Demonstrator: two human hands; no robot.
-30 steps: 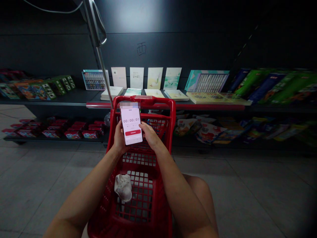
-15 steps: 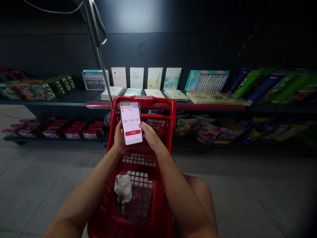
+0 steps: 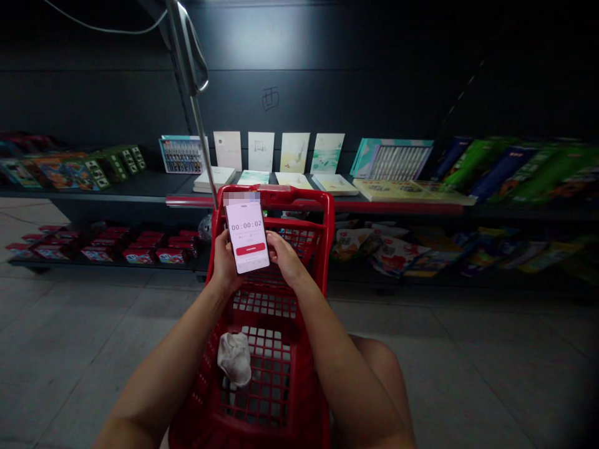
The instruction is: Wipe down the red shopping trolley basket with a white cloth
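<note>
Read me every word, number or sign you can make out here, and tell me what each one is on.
"00:00:02": on the phone.
"西", seemingly hand-drawn: on the dark back panel above the books.
Too small to read: the phone's other text, including on its red button.
Too small or blurred: any lettering on the books, red boxes and bags.

Glare is whitening the dark back panel (image 3: 266, 47) at twelve o'clock, the phone (image 3: 248, 237) is glowing, and green packages (image 3: 470, 163) are blurring into dimness toward three o'clock.
</note>
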